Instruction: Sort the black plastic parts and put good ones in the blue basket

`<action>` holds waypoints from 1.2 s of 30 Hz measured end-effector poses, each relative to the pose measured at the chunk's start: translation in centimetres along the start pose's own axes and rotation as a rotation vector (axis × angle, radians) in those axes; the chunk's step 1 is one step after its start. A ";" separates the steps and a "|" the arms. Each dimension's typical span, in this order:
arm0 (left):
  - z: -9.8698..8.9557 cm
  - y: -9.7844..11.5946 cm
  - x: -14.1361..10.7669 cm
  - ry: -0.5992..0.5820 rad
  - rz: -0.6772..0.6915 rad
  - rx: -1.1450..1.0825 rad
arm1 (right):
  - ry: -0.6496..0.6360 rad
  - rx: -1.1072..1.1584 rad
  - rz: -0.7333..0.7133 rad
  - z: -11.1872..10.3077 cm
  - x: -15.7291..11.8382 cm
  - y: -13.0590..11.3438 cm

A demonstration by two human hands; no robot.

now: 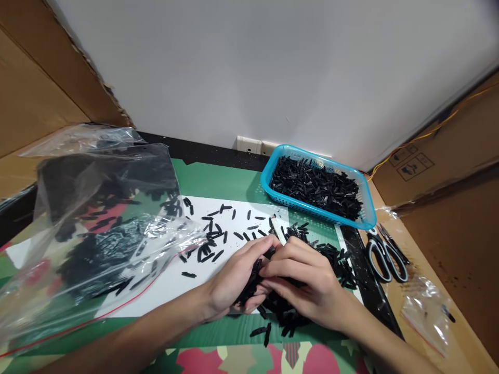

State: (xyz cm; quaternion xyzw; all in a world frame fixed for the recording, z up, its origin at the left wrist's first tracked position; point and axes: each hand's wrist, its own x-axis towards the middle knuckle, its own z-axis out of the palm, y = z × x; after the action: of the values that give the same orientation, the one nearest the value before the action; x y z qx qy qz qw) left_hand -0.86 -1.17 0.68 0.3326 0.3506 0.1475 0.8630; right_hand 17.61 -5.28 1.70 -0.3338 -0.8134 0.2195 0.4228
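Note:
My left hand [236,275] is cupped around a bunch of small black strip-like pieces [249,288], low over the work surface. My right hand [307,278] meets it, its fingers closed and their tips pressed in at the left palm. A slim white stick-like tool [278,230] juts up from the right hand's grip; its lower part is hidden. Beneath and to the right of both hands lies a heap of the same black pieces [337,262]. More of them are scattered on a white sheet [237,208] beyond my left hand.
A blue plastic basket [273,195] full of black pieces stands at the back right. On the left lies a clear zip bag [117,228] with black pieces inside. Scissors [384,257] and a small clear bag [424,311] rest on the right, beside cardboard [448,218]. A wall [234,67] rises behind.

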 end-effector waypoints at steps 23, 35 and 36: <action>0.0 1.0 -0.3 -0.028 0.204 0.010 | 0.261 0.389 0.543 -0.7 0.3 0.6; 0.1 0.8 0.0 0.003 0.256 0.096 | 0.174 0.438 0.597 -0.2 0.3 0.7; 0.1 0.8 0.0 0.009 0.266 0.115 | 0.169 0.437 0.593 -0.2 0.3 0.6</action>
State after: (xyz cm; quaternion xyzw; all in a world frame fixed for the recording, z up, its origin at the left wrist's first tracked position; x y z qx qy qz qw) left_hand -0.78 -0.69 1.27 0.4244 0.3149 0.2419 0.8138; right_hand 17.87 -4.60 1.55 -0.4737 -0.5774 0.4725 0.4679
